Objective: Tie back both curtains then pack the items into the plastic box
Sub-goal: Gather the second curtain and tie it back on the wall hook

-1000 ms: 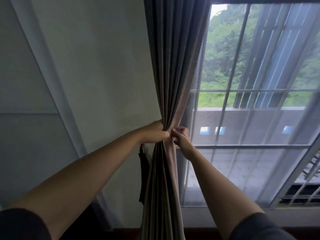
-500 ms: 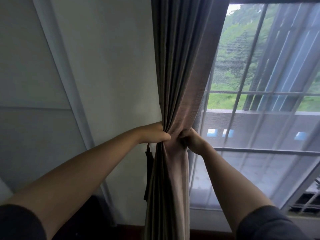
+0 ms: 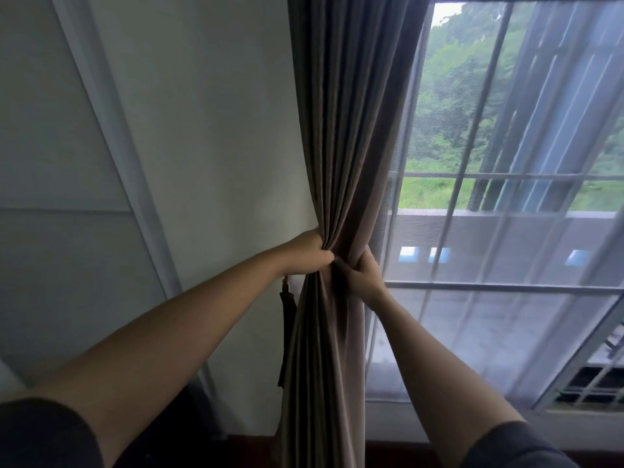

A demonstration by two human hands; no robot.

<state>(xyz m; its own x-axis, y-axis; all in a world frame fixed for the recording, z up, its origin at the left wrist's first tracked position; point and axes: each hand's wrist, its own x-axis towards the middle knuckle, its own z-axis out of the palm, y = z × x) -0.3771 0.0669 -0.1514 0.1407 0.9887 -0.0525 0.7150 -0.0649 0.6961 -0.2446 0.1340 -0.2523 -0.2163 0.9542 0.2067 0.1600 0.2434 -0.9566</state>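
Note:
A grey-brown curtain [image 3: 347, 113] hangs at the window's left edge, gathered into a tight bunch at mid height. My left hand [image 3: 309, 253] clenches the bunch from the wall side. My right hand [image 3: 359, 273] grips it from the window side, fingers pressed into the folds just below the left hand. A dark tie-back cord with a tassel [image 3: 285, 319] dangles against the wall behind the curtain, partly hidden by it. The plastic box and the other curtain are out of view.
A white wall [image 3: 209, 130] with a vertical trim strip [image 3: 111, 130] fills the left. A barred window [image 3: 506, 197] behind a sheer net curtain [image 3: 472, 332] fills the right. A dark floor shows along the bottom edge.
My right hand has shifted from the curtain's outer edge inward and closed on the bunch next to my left hand. The view has drifted slightly left.

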